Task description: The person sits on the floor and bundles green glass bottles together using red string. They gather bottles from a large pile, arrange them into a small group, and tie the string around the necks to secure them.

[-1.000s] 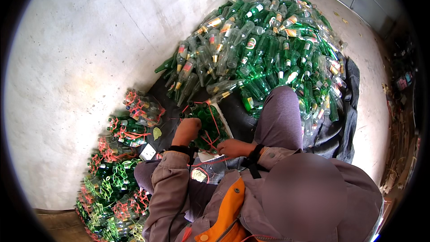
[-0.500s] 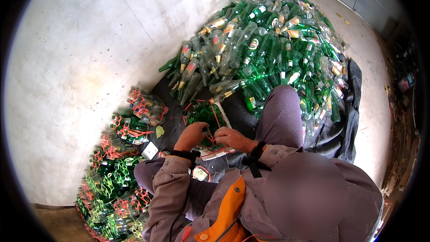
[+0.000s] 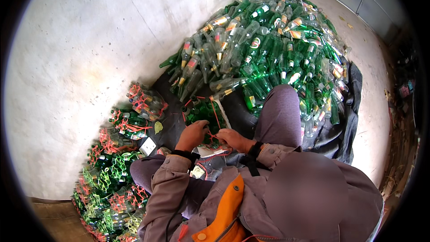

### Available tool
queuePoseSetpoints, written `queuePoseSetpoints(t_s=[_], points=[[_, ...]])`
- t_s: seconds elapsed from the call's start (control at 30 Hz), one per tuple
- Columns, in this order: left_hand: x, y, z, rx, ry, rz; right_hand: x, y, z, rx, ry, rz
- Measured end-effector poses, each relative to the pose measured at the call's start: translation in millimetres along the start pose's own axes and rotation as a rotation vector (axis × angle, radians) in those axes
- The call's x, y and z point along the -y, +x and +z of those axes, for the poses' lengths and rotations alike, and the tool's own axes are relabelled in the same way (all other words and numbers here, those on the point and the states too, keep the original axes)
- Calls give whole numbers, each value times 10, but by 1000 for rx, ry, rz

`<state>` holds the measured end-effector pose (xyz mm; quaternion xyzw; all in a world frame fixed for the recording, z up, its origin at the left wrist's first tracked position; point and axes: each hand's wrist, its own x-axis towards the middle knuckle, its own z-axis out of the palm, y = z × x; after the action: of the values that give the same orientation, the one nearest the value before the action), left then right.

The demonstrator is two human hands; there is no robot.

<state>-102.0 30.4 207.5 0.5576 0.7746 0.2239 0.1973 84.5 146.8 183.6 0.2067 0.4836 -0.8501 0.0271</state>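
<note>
A group of green bottles (image 3: 195, 111) stands between my knees, with red strapping (image 3: 215, 113) running around and across it. My left hand (image 3: 192, 136) is curled over the near left side of the bottles, its fingers closed. What lies under those fingers is hidden. On the near right side, my right hand (image 3: 234, 140) is closed in a pinch on the red strapping, which stretches toward my left hand. A white board-like piece (image 3: 222, 114) shows along the right and near edges of the bottles.
A big heap of loose green and clear bottles (image 3: 264, 40) lies ahead on a dark sheet (image 3: 354, 94). Strapped bottle bundles (image 3: 121, 166) are stacked at the left along a pale wall (image 3: 71, 62). A white socket block (image 3: 148, 146) and a leaf (image 3: 158, 127) lie left of my hands.
Both hands stay at the near side of the bottles with only small shifts. The whole view has moved slightly.
</note>
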Motion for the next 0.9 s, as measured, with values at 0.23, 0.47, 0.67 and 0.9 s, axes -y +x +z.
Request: queuePoseSetpoints(t_s=[0.23, 0.47, 0.67, 0.9], points=[[2, 8, -15, 11, -9, 10, -40, 7, -58, 44, 10, 4], [35, 4, -15, 31, -34, 6, 27, -47, -24, -7, -35, 53], [34, -26, -18, 53, 51, -79, 190, -53, 2, 36, -422, -288], [17, -44, 61, -182, 100, 143, 272, -93, 22, -24, -243, 24]])
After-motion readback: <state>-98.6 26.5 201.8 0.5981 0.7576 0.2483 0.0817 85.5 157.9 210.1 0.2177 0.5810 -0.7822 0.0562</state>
